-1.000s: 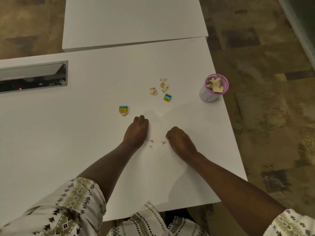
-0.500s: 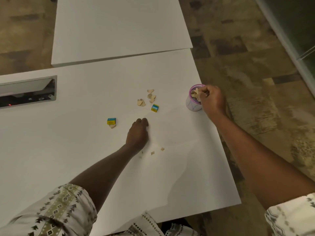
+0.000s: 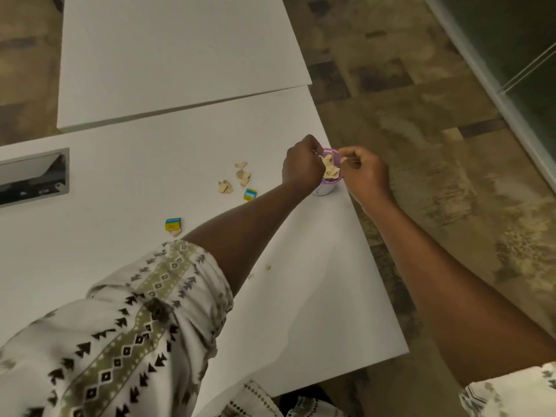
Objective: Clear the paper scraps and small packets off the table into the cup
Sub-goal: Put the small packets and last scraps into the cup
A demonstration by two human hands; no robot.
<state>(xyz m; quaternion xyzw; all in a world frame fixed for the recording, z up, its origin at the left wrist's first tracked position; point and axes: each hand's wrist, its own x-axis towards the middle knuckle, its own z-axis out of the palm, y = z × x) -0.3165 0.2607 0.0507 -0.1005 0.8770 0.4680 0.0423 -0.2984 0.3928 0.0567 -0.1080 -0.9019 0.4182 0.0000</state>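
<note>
A small cup (image 3: 325,189) with a purple rim stands near the table's right edge, heaped with tan paper scraps. My left hand (image 3: 302,167) hovers at its left rim, fingers bunched as if pinching small scraps; the fingertips are mostly hidden. My right hand (image 3: 365,174) is at the right rim and pinches a small scrap (image 3: 344,160). Left of the cup lie loose paper scraps (image 3: 242,174) and a blue-and-yellow packet (image 3: 250,194). A second packet (image 3: 173,224) lies further left with a scrap (image 3: 175,233) against it. Two tiny bits (image 3: 267,267) lie beside my left forearm.
The white table (image 3: 301,311) ends just right of the cup, with patterned floor (image 3: 436,145) beyond. A second white tabletop (image 3: 180,55) adjoins at the back. A metal cable tray opening (image 3: 33,176) is set into the table at the far left.
My left hand has left the table near the tiny bits and risen to the cup's left rim. My right hand has stayed at the cup, shifting slightly right.
</note>
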